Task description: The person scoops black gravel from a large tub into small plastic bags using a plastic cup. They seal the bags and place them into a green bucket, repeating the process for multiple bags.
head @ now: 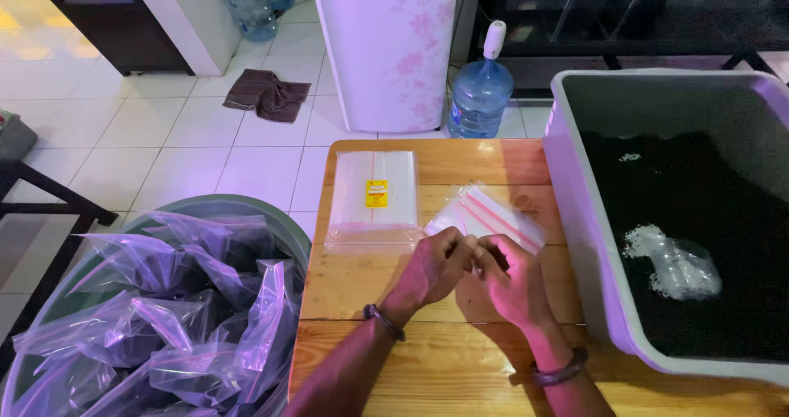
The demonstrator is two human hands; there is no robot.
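Both hands meet over the wooden table [427, 359] — I see my left hand [431, 269] and right hand [514, 281] pinching one clear zip bag [493, 218], just beside the bag stack [374, 199].

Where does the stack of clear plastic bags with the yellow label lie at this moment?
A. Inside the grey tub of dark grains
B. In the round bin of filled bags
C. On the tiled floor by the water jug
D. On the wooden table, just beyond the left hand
D: the stack of clear bags lies flat on the wooden table, a little past the left hand, while both hands work a small red-striped zip bag beside it.
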